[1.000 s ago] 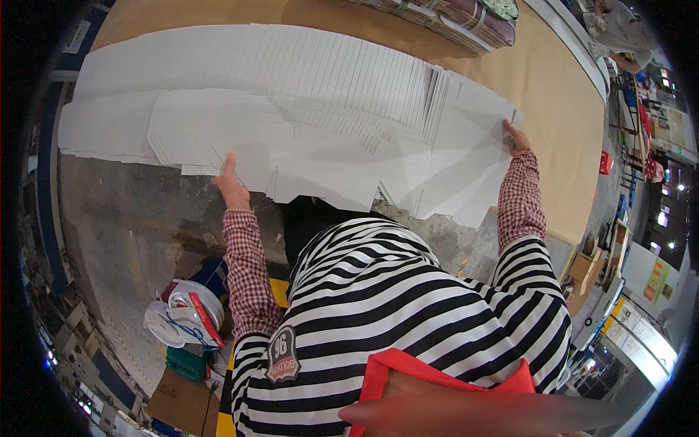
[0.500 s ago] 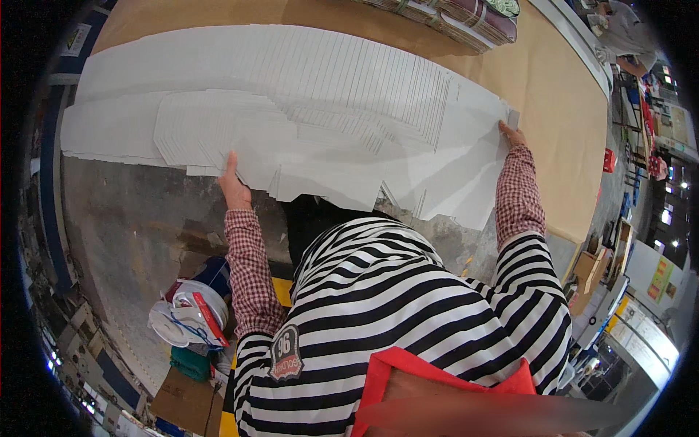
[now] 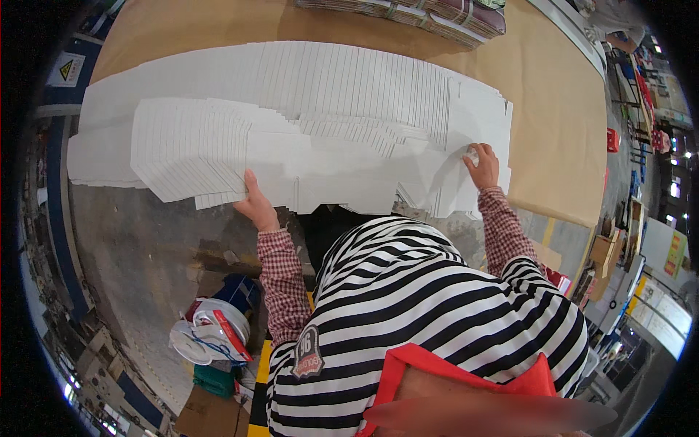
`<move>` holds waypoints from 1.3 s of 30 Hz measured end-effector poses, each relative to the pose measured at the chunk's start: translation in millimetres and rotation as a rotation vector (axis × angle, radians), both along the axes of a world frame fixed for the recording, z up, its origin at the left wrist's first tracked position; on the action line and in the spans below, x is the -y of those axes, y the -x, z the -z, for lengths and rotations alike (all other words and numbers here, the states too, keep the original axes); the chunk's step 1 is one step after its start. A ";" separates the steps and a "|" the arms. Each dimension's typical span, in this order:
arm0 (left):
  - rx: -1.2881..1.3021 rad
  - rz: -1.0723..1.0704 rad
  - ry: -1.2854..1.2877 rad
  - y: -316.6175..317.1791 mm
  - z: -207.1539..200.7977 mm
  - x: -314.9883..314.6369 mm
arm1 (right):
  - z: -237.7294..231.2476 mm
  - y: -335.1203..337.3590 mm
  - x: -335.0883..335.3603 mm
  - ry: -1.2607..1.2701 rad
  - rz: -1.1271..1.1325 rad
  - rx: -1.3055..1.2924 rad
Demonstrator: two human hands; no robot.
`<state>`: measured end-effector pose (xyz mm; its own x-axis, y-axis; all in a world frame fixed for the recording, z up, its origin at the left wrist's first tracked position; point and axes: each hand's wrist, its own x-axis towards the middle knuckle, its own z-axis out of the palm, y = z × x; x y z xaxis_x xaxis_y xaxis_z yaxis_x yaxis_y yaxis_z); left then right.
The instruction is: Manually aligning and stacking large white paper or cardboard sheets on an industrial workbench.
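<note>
A long, fanned spread of flat white cardboard blanks covers the near part of the table, overlapping in many thin steps. My left hand grips the near edge of the left-hand fan, thumb on top and the other fingers hidden underneath. On the right end of the spread, my right hand lies over the top blank with its fingers bent and somewhat apart. Nothing shows in that hand. Some blanks stick out past the table's near edge, close to my body.
Brown paper or board covers the table. Strapped bundles of flat cardboard lie at its far side. Down on the left, a white bucket-like container with a red item stands near a cardboard box. A red box is farther right.
My right hand has left the right edge of the blanks and come inward onto them. My left hand has moved slightly right and nearer, and the left fan has shifted toward me.
</note>
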<state>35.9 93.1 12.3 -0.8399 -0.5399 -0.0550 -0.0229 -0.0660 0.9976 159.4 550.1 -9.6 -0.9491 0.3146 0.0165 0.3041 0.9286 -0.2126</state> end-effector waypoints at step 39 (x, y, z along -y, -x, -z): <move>0.029 0.037 0.186 -3.2 31.4 22.4 | 11.8 -22.7 -0.8 -0.013 0.136 0.122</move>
<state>39.1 70.7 -19.0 -0.8586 -0.5123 0.0181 -0.0511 0.1207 0.9914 182.0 550.8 -21.4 -0.8932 0.4403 -0.0912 0.4495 0.8798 -0.1543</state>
